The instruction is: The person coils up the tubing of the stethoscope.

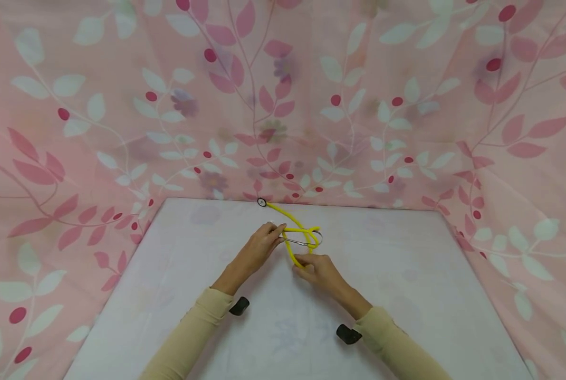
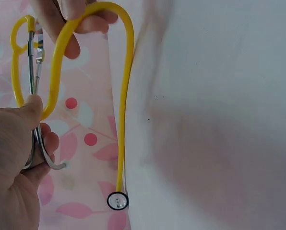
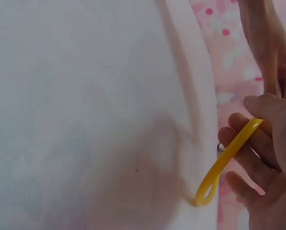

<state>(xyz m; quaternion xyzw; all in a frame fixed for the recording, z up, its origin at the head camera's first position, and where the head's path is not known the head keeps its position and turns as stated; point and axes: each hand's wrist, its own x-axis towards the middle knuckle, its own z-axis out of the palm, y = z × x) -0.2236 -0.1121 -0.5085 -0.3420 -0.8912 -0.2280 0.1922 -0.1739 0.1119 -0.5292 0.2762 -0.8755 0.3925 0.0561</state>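
A stethoscope with yellow tubing [image 2: 126, 72] is in both hands. My left hand [image 1: 258, 247] grips its metal ear tubes [image 2: 31, 72] together with part of the tubing; a pale eartip [image 2: 59, 166] pokes out past the fingers. My right hand [image 1: 324, 272] pinches the tubing lower down, nearer to me, where it bends in a loop [image 3: 224, 160] between thumb and fingers. From there the tubing runs away to the round chestpiece [image 1: 261, 202], black-rimmed, by the far edge of the table. Part of the ear tubes is hidden in the left palm.
Under the hands spreads a white-covered table [image 1: 396, 274]. Pink cloth [image 1: 283, 105] printed with leaves hangs along its far side and both flanks. Below each wrist sits a black device, the left one [image 1: 239, 306] and the right one [image 1: 348, 334].
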